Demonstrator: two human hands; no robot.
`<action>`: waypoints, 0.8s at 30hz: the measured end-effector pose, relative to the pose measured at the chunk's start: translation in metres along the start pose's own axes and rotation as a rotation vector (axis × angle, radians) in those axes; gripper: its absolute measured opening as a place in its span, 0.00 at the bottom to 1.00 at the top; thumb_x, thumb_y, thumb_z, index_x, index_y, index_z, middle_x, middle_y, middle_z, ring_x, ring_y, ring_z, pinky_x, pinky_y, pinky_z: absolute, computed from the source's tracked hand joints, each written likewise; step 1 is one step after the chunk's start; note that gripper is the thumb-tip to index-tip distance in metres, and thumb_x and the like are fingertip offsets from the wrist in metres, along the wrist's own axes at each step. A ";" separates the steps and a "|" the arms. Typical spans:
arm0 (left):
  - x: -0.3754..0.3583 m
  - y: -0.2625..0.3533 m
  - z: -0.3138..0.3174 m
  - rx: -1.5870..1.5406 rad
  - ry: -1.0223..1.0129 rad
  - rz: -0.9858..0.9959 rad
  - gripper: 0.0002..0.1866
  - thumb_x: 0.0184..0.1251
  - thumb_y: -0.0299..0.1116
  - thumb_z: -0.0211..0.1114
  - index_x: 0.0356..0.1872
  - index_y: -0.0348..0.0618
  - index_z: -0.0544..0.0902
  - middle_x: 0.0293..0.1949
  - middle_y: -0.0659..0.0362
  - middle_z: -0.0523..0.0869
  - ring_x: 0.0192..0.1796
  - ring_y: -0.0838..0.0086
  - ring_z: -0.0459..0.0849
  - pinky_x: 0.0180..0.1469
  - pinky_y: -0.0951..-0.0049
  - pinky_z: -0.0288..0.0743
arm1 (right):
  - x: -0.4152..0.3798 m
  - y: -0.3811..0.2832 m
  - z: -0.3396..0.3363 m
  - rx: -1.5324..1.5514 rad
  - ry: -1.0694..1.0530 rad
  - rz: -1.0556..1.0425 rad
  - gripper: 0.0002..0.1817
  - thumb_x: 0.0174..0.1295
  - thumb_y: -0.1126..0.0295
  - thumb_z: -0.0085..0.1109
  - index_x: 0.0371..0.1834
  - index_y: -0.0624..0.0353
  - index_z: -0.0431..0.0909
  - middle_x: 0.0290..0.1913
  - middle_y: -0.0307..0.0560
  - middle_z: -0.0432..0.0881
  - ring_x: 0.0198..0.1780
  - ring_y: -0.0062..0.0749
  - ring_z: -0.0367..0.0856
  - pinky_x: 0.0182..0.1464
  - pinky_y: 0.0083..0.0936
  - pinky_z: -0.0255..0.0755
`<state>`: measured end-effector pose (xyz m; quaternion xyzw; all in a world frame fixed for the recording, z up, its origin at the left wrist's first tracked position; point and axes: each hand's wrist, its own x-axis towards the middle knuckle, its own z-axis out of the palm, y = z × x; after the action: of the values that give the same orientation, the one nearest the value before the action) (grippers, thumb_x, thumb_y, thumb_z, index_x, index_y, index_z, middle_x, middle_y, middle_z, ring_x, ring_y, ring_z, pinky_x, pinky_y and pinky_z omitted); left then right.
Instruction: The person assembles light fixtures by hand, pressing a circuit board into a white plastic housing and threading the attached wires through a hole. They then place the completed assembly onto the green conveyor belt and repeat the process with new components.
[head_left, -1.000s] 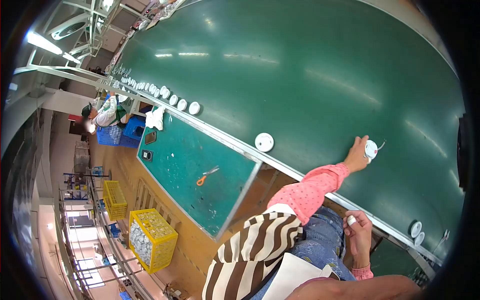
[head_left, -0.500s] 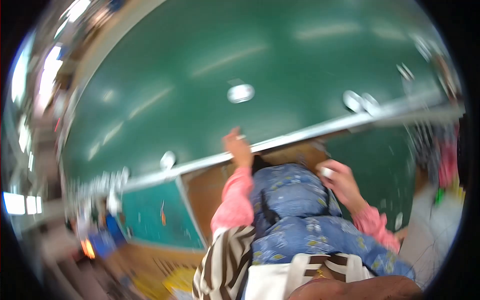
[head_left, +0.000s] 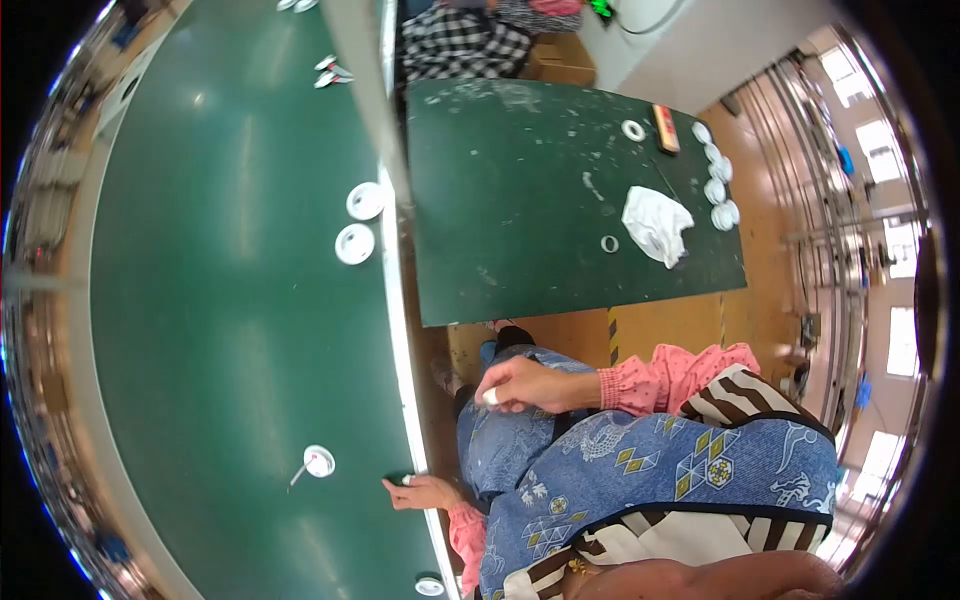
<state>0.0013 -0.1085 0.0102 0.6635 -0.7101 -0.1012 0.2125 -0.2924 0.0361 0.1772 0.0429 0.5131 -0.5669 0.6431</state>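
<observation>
My left hand (head_left: 420, 492) rests at the near edge of the green work surface (head_left: 230, 340), fingers stretched out and a white wrap on one of them. My right hand (head_left: 525, 385) hangs over my lap in front of the blue patterned apron (head_left: 640, 460). Its fingers are curled together, with something white at the tips; whether that is a wrap or a held thing is unclear. Left of my left hand lies a round white part (head_left: 319, 461) with a thin stick-like piece on it. Another round white part (head_left: 429, 586) sits at the bottom edge.
Two round white parts (head_left: 354, 243) lie farther up the surface beside its pale rail (head_left: 395, 290). A green side table (head_left: 520, 200) holds a white cloth (head_left: 655, 225), rings (head_left: 633, 130), a small box (head_left: 665, 130) and several white parts (head_left: 714, 190). Another person's checkered clothing (head_left: 465, 45) shows beyond.
The view has swung to the right, bringing the side table into sight. My left hand stays by the rail with fingers spread; my right hand stays raised with fingers curled.
</observation>
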 end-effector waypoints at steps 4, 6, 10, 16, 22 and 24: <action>0.002 -0.007 -0.003 0.037 -0.010 0.114 0.27 0.68 0.27 0.52 0.70 0.42 0.73 0.54 0.42 0.71 0.52 0.43 0.77 0.54 0.44 0.75 | -0.016 0.012 -0.019 0.046 -0.031 -0.056 0.09 0.66 0.71 0.63 0.46 0.64 0.84 0.35 0.39 0.81 0.33 0.18 0.75 0.31 0.15 0.67; 0.000 -0.004 -0.005 0.105 -0.066 0.099 0.26 0.68 0.25 0.52 0.69 0.42 0.74 0.55 0.45 0.71 0.51 0.43 0.79 0.50 0.43 0.78 | -0.024 0.011 -0.043 0.042 0.007 -0.050 0.09 0.66 0.71 0.63 0.46 0.63 0.84 0.35 0.38 0.81 0.33 0.18 0.76 0.31 0.16 0.67; -0.011 -0.006 -0.016 0.272 -0.225 0.101 0.25 0.69 0.24 0.50 0.68 0.41 0.74 0.58 0.43 0.75 0.55 0.44 0.81 0.55 0.41 0.75 | -0.055 0.012 -0.108 0.073 0.057 -0.063 0.10 0.66 0.69 0.63 0.46 0.63 0.85 0.36 0.38 0.82 0.33 0.18 0.76 0.32 0.16 0.68; -0.057 0.034 0.002 0.519 -0.318 0.171 0.39 0.62 0.23 0.58 0.77 0.29 0.59 0.78 0.36 0.59 0.78 0.46 0.62 0.83 0.61 0.53 | -0.111 -0.008 -0.214 0.090 0.203 -0.097 0.09 0.66 0.71 0.64 0.45 0.63 0.85 0.35 0.38 0.82 0.30 0.17 0.74 0.28 0.17 0.65; -0.042 0.059 0.022 1.542 -0.811 0.560 0.32 0.82 0.48 0.44 0.73 0.31 0.72 0.79 0.38 0.62 0.81 0.39 0.57 0.76 0.32 0.48 | -0.130 -0.002 -0.233 0.064 0.110 -0.026 0.07 0.68 0.74 0.61 0.45 0.64 0.84 0.34 0.38 0.79 0.30 0.18 0.71 0.28 0.17 0.62; -0.046 0.071 0.015 1.235 -0.577 0.401 0.30 0.79 0.44 0.50 0.69 0.28 0.72 0.70 0.40 0.73 0.70 0.47 0.71 0.65 0.43 0.62 | -0.129 -0.010 -0.228 0.066 0.002 -0.001 0.07 0.69 0.75 0.60 0.46 0.64 0.83 0.33 0.37 0.77 0.30 0.18 0.70 0.28 0.18 0.60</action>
<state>-0.0676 -0.0586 0.0198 0.4658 -0.7742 0.1890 -0.3845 -0.4179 0.2663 0.1663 0.0642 0.4948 -0.5838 0.6405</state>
